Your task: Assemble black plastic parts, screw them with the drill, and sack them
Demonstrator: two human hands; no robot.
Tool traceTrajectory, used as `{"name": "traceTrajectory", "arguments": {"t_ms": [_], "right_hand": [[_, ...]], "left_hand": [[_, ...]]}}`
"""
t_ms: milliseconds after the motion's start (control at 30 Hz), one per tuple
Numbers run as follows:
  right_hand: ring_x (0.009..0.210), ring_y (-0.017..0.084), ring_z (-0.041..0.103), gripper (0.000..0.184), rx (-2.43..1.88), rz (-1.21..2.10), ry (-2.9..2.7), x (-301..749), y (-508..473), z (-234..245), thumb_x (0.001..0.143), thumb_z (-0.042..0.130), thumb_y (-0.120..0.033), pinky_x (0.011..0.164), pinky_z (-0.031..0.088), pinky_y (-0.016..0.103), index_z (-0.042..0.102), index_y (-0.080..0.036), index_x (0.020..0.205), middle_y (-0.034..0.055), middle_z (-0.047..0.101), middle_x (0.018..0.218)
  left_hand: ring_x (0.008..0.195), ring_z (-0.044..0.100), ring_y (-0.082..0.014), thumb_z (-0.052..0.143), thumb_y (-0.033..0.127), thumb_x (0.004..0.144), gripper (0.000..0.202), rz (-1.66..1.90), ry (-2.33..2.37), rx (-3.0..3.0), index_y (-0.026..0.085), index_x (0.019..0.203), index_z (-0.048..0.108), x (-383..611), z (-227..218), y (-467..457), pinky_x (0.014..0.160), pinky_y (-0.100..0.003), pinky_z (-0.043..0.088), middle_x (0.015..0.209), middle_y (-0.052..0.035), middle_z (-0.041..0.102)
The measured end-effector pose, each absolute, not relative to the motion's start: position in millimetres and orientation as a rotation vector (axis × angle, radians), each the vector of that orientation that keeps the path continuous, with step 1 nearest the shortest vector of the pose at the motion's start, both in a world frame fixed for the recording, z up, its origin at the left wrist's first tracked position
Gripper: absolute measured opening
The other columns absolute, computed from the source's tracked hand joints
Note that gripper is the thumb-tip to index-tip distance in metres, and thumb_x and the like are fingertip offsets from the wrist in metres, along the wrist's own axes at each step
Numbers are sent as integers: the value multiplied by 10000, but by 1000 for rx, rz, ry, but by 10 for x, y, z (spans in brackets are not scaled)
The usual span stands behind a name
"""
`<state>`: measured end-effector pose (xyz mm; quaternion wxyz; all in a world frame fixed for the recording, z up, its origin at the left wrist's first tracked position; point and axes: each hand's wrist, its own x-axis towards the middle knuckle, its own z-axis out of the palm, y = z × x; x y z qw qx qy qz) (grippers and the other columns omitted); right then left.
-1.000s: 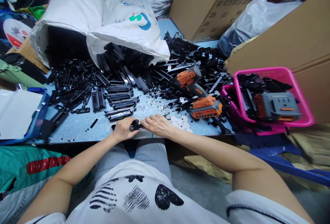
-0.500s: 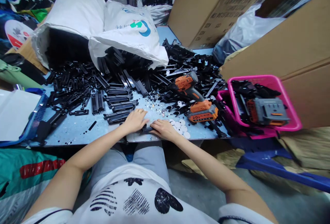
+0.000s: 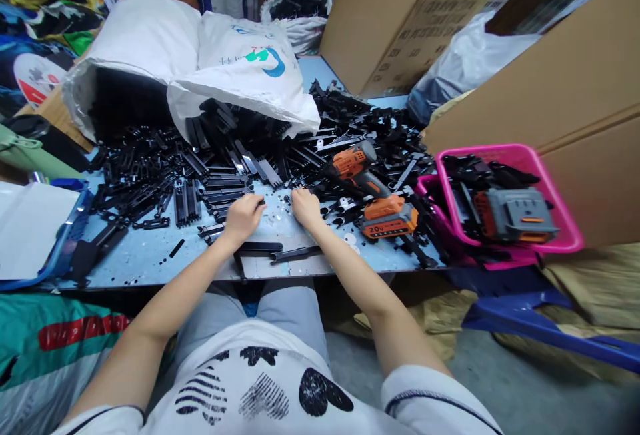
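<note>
My left hand (image 3: 243, 217) is closed in a pinch, with a small black piece (image 3: 261, 203) at its fingertips. Fingers bent together, my right hand (image 3: 306, 207) reaches into the scatter of small metal bits (image 3: 287, 199); what it grips, if anything, is too small to make out. Two long black plastic parts lie near the table's front edge below my hands: a flat one (image 3: 260, 247) and one with a rounded end (image 3: 296, 254). Beside my left hand is a row of similar black parts (image 3: 225, 196). White discs (image 3: 351, 241) lie partly behind my right forearm.
An orange cordless drill (image 3: 373, 185) lies on black parts to the right. Beyond it stands a pink basket (image 3: 575, 238) holding a grey-orange tool battery. White sacks (image 3: 250, 55) spill black parts at the back. A blue tray (image 3: 75, 221) sits left, a cardboard box (image 3: 365, 28) behind.
Both hands have left the black part at the table's edge, which now lies there uncovered. The left moved up and left; the right moved up to the small metal bits.
</note>
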<state>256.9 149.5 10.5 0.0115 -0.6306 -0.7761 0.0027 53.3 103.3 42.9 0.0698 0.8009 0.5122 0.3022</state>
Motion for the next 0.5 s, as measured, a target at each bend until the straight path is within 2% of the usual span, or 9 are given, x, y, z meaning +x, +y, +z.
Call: {"name": "traceTrajectory", "arguments": {"t_ms": [100,233,367,500], "right_hand": [[941,237,556,269,-1949,101,-2323,2549,1454,101,869,388,-144,766,432,317,566,-115,1069,142,600,1050],[938,199,591,256,-1650,321,-2219,2578,1230,239,880,432,-206,805,454,293,603,-151,1062,114,608,1090],[775,162,627,192,-1486,714,-2181,2567,895,483,853,530,-254,755,474,276,666,-177,964,54,692,894],[726,139,639,137,-1488,1014,-2261,2571,645,666,804,610,-229,708,458,231,701,-175,891,25,713,820]], "left_hand": [[865,628,-183,520,309,897,197,1368,1702,2219,172,1016,596,-5,268,556,793,-332,517,908,-72,650],[871,645,-196,522,323,895,190,1324,1758,2226,173,967,616,-246,-35,239,792,-354,525,889,-83,673],[859,655,-197,518,288,900,169,1258,1706,2352,171,964,623,-181,-154,235,792,-357,524,889,-93,684],[833,654,-198,561,216,873,138,1452,1587,2487,146,976,619,-124,-160,289,752,-339,526,866,-102,683]]}}
